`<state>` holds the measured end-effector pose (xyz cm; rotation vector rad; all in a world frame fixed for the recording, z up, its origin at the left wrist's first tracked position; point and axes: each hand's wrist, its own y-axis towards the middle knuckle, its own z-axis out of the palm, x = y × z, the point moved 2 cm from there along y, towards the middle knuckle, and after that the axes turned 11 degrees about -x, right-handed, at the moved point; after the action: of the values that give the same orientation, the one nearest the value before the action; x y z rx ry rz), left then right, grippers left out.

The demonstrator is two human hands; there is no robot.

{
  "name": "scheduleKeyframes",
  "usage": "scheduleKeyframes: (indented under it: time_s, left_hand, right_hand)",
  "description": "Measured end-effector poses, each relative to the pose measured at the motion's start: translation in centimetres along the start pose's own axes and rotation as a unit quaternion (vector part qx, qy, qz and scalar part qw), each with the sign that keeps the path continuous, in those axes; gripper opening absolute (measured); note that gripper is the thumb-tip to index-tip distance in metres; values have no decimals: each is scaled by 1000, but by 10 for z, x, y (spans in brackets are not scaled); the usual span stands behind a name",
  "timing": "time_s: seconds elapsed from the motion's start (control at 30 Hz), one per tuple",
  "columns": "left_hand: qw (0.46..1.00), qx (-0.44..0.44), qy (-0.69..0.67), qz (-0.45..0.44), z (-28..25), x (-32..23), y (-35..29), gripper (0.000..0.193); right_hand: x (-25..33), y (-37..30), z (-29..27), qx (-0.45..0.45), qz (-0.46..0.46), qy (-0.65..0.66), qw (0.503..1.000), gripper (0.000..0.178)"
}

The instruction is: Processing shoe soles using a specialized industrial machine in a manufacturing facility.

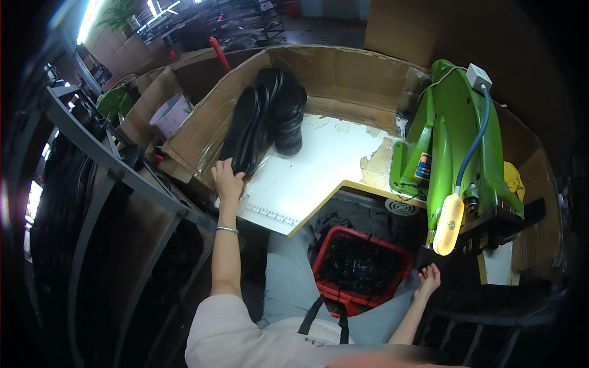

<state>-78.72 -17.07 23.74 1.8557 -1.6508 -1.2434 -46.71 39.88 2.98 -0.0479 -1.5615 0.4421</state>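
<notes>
Black shoe soles (261,119) lie in a stacked bundle on the left of the white worktable (300,172). At their near end is my left hand (228,179), its fingers closed around the tip of a sole. My right hand (429,281) is low on the right, below the yellow lamp (448,225) of the green machine (460,135). Its fingers are curled together beside a dark piece (424,257); whether they hold it is hard to make out.
Cardboard walls (350,80) border the table at the back and sides. A red bin (362,264) with black scraps stands between my legs under the table's cut-out. To the left are a metal rack (110,165) and a pale bucket (172,115). A blue cable (475,141) runs down the machine.
</notes>
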Motion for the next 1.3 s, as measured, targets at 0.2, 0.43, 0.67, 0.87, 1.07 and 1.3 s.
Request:
scheduleKeyframes:
  time_s: [0.2,0.43,0.67,0.87,1.07,1.3]
  left_hand:
    - [986,-79,-144,-21,-52,40,5,29]
    - [937,157,-298,-94,-189,-66,-16,27]
    - [658,510,-539,-131,-116,-162,-107,22]
    - [702,475,-531,-13,-77,-272,-143,43]
    - [721,349,-596,56,-69,-315,-159,46]
    - [744,336,-572,85,-81,-306,-137,41]
  right_hand:
    - [-24,-16,-17,8,44,4,999,22]
    - [-4,-81,5,137,24,-25,990,23]
    - [86,-150,75,338,-39,206,917,115]
    - [174,-101,22,108,-282,148,942,87]
    - [188,-82,-1,62,-328,117,935,87]
    - [174,-85,15,102,-258,154,948,85]
